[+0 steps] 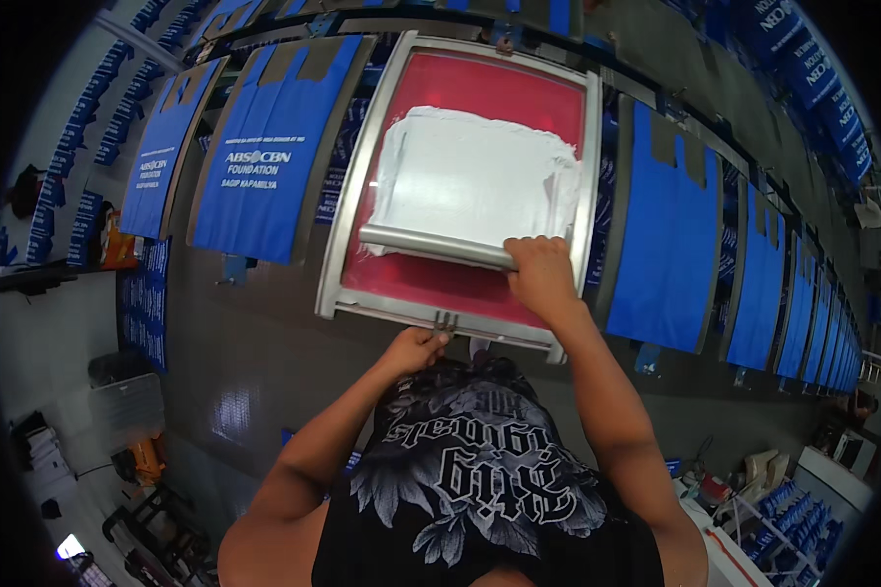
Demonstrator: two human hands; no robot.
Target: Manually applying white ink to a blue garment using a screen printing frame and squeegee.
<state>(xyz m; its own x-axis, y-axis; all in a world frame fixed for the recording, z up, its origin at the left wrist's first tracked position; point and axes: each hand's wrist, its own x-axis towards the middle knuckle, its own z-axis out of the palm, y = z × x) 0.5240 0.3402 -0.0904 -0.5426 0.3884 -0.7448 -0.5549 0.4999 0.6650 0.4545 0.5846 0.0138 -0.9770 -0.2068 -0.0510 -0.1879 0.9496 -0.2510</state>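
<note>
A silk-screen printing frame (341, 235) with a metal border and red mesh lies in front of me. White ink (470, 176) covers much of its mesh, with ragged edges. Across the near part of the ink lies a metal squeegee (431, 245). My right hand (543, 274) is closed round the squeegee's right end. At the frame's near edge, my left hand (419, 350) pinches the border beside a small metal fitting (446, 323). What lies under the frame is hidden.
Left of the frame, blue bags (264, 196) with white print lie flat on boards. To the right, a row of plain blue bags (661, 235) stretches away. More blue bags hang at the far left and upper right. Bins and tools stand at lower left.
</note>
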